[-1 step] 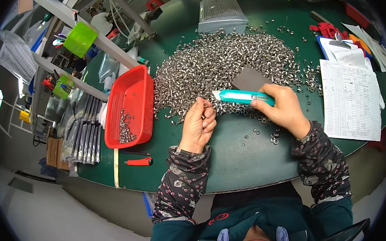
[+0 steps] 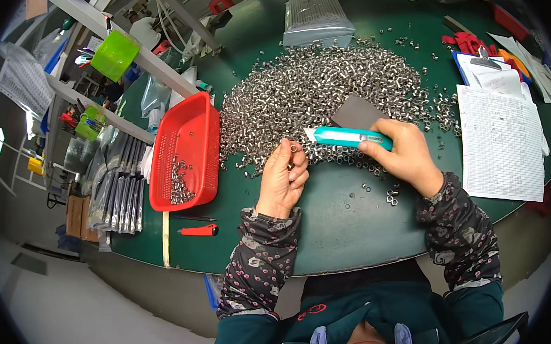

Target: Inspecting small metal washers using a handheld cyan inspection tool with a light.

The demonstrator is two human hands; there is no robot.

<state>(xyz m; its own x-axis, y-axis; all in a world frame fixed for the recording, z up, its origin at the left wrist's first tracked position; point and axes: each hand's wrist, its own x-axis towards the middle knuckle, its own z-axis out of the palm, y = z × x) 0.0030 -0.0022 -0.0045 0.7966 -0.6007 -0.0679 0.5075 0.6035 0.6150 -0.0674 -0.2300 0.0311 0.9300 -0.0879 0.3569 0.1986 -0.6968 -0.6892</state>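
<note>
My right hand [image 2: 407,152] grips a teal utility knife [image 2: 343,136], its blade [image 2: 310,135] extended to the left. The blade tip lies close to a small metal ring [image 2: 294,149], which my left hand [image 2: 282,179] pinches between thumb and forefinger; I cannot tell whether they touch. The other fingers of that hand are curled in. Just beyond both hands spreads a large heap of small shiny metal rings [image 2: 320,79]. A flat grey block [image 2: 357,112] rests on the heap behind the knife.
To the left stands a red perforated basket [image 2: 213,147] with some rings inside. A red cutter [image 2: 198,231] and a dark pencil [image 2: 196,218] lie nearer me. On the right are printed sheets [image 2: 503,150], a clipboard [image 2: 486,61] and red gloves [image 2: 469,42]. A plastic-wrapped bundle [image 2: 317,19] sits at the back.
</note>
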